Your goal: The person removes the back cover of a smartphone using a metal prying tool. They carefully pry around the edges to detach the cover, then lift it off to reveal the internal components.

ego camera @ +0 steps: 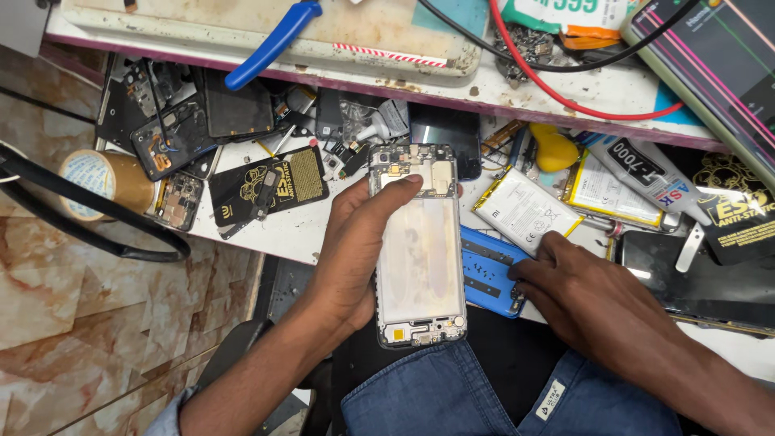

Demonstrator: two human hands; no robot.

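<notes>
My left hand [351,250] grips an opened phone frame [420,258] by its left edge, thumb across the upper part near the exposed circuit board. The frame is held over my lap, its white inner panel facing up. My right hand [585,295] rests on the edge of the bench, its fingertips touching a blue phone back cover [488,278] that lies beside the frame. A white phone battery [525,210] lies just beyond the blue cover.
The white bench [299,230] is crowded with phone parts: black back covers [234,105], a second battery [613,190], a black glue tube [646,169], a yellow pick [553,149]. Blue-handled pliers [270,44] and red and black leads [565,97] lie on the shelf. A tape roll [101,182] sits left.
</notes>
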